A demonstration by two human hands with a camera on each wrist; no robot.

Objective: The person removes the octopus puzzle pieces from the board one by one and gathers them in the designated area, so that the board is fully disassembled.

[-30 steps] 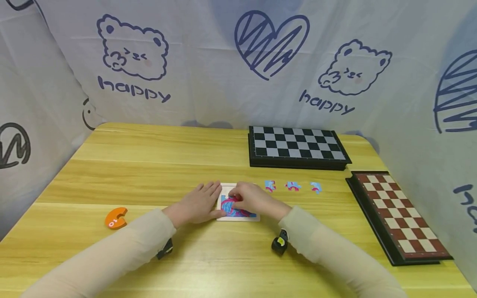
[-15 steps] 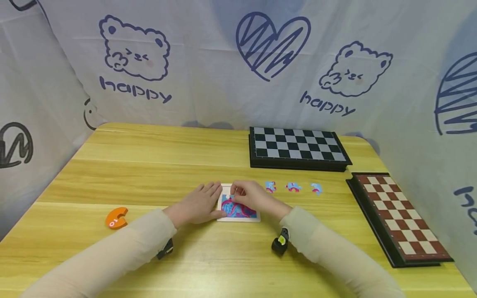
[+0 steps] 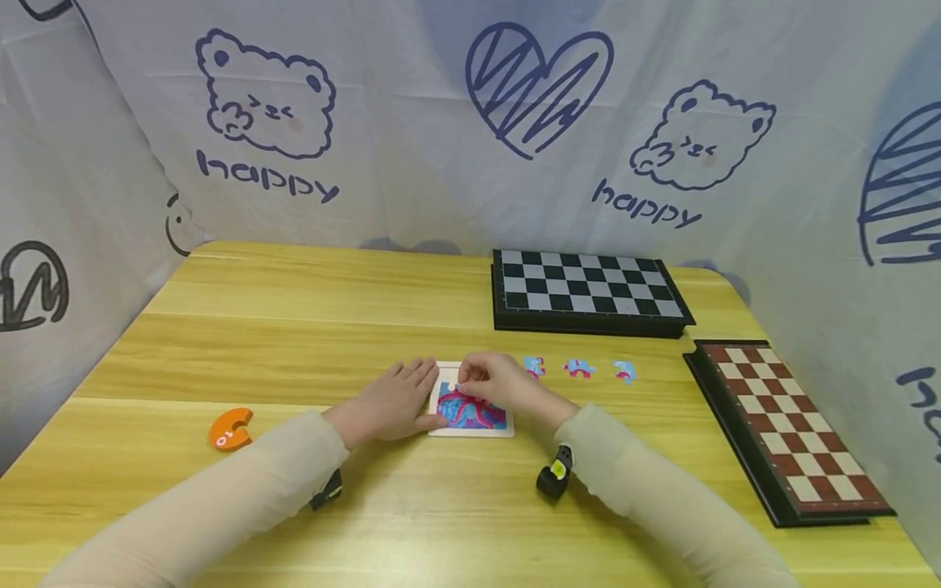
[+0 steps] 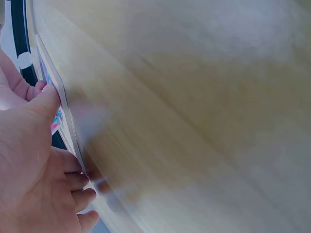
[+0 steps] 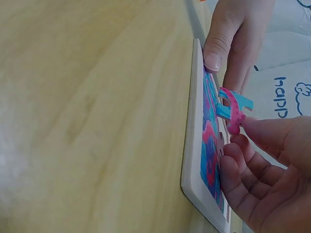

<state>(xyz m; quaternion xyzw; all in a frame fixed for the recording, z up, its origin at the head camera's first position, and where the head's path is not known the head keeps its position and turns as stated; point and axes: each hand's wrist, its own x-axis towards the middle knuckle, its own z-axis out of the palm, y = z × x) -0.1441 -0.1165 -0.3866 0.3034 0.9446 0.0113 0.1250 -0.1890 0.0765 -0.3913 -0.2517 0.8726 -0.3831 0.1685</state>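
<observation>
A jigsaw puzzle board with a pale frame and a blue, pink and purple picture lies on the table between my hands. My left hand lies flat at its left side, fingers straight and thumb on the frame's near left corner. With thumb and fingertips, my right hand pinches a blue and pink puzzle piece just over the picture, tilted on edge in the right wrist view. A bare pale strip shows along the board's far side. The right hand hides the board's far right part.
Three loose puzzle pieces lie in a row to the right of the board. Behind them sits a black-and-white chessboard, with a brown-and-cream chessboard at the right edge. An orange C-shaped piece lies at the left.
My right fingers have drawn back from the middle of the picture toward the board's far side, uncovering more of the picture. The left hand has stayed in place.
</observation>
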